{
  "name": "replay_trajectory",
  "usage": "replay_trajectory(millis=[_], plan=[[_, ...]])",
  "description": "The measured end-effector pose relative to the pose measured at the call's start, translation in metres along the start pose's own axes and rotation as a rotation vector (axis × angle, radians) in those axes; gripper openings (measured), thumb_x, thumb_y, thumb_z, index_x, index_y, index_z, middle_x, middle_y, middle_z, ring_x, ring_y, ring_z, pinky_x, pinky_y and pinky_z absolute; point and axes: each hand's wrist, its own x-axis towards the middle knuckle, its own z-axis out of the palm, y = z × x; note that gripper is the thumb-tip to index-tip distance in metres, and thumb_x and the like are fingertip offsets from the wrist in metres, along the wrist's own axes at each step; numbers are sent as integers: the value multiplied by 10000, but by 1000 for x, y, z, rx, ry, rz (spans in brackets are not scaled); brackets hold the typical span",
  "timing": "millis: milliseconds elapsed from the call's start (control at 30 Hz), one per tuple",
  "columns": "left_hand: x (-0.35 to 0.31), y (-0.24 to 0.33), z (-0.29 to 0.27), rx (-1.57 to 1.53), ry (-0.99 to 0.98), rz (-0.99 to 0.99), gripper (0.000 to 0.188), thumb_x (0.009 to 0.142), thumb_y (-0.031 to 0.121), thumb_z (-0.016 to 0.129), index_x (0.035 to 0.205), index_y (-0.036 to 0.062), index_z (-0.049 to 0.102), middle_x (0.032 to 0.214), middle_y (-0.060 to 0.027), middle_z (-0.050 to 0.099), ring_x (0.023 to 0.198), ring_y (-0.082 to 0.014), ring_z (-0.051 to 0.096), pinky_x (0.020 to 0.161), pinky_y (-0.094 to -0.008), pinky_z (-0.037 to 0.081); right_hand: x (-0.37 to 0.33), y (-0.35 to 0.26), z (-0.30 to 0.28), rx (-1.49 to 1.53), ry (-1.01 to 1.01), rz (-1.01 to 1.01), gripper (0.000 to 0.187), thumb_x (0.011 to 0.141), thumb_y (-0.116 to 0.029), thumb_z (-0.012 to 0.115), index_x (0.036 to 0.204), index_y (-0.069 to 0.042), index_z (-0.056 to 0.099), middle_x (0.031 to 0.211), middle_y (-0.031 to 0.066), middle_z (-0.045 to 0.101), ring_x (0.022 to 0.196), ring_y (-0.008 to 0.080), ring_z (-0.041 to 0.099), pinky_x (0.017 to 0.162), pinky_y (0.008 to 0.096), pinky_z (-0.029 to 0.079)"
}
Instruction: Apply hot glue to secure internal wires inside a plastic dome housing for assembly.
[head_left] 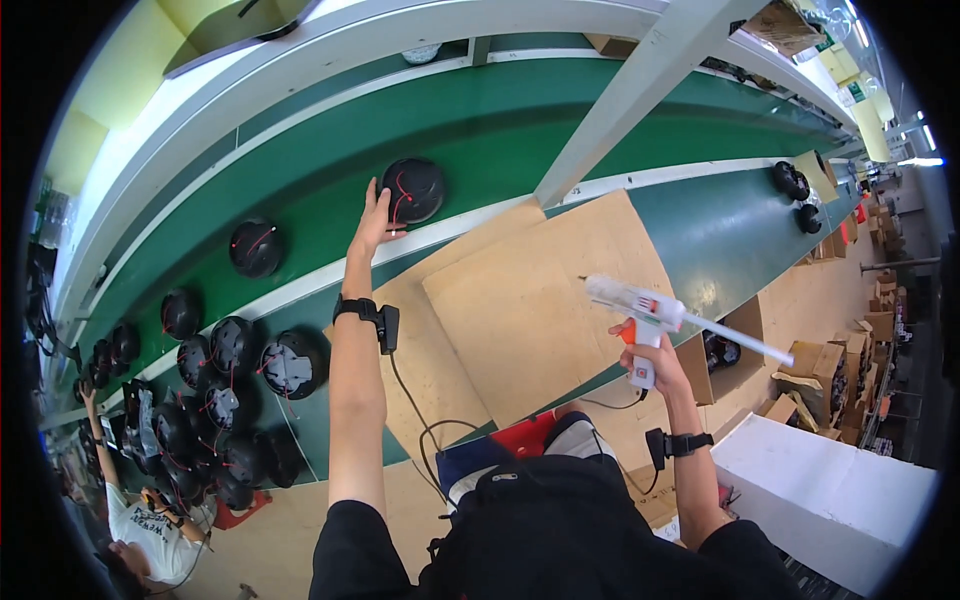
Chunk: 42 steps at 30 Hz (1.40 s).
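1. Left hand [373,222] open, its fingers spread along the left side of a round black dome-shaped housing [420,190] with a red wire; the hand is not closed around it.
2. Right hand [657,362] wrapped around the grip of a white hot-glue gun [652,308] with an orange trigger [627,331]; its nozzle points left over the cardboard, and a long white glue stick [742,337] juts from the back.
3. That dome sits on a green conveyor belt [320,185], near the white rail. Further left on the belt stand more black housings [257,248], spaced apart.
4. Overlapping flat cardboard sheets [545,300] lie on the green bench [700,240] in front of the person.
5. At the left, grouped black housings [232,345] rest on the bench, some showing grey inner parts.
6. Beyond them, at lower left, a co-worker in a white shirt [150,535] reaches toward the belt.
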Motion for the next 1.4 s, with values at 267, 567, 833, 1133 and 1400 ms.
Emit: replay_trajectory(millis=[267, 567, 833, 1133, 1400], plan=[[-90, -44, 32, 61, 36, 321, 629, 1092, 357, 434, 1632, 252, 128, 1489, -127, 423, 1160, -266, 609, 870, -383, 575, 1, 43, -31, 70, 94, -130, 247, 942, -118, 684, 1173, -54, 622, 1173, 135, 690, 888, 222, 716, 629, 317, 561], [-273, -110, 115, 500, 417, 237, 624, 1016, 229, 595, 1562, 116, 316, 1464, -167, 405, 1085, -242, 541, 833, -362, 525, 3, 37, -14, -2, -234, -79, 279, 948, -30, 634, 1224, 12, 632, 1221, 180, 663, 1146, 266, 634, 920, 392, 563], [-243, -41, 122, 1040, 113, 301, 214, 815, 192, 815, 801, 76, 636, 703, -79, 586, 544, -271, 578, 479, -370, 420, 8, 8, 33, -170, -213, 144, 389, 893, -359, 753, 1091, -55, 613, 1087, 226, 677, 1120, 331, 642, 794, 417, 586], [-143, -36, 91, 541, -271, 571, 90, 842, 77, 748, 871, 3, 705, 762, -57, 638, 726, -158, 621, 657, -276, 480, -16, -19, 70, -924, 10, 217, 876, 709, -444, 871, 1354, 13, 492, 1114, 246, 682, 780, 286, 704, 664, 361, 566], [-134, -45, 96, 293, -370, 358, 82, 838, 91, 767, 855, 12, 757, 781, -32, 686, 692, -108, 614, 618, -235, 460, 23, -37, 112, -1318, -370, -225, 335, 777, -166, 815, 1025, 20, 687, 1046, 219, 709, 921, 310, 744, 755, 371, 611]])
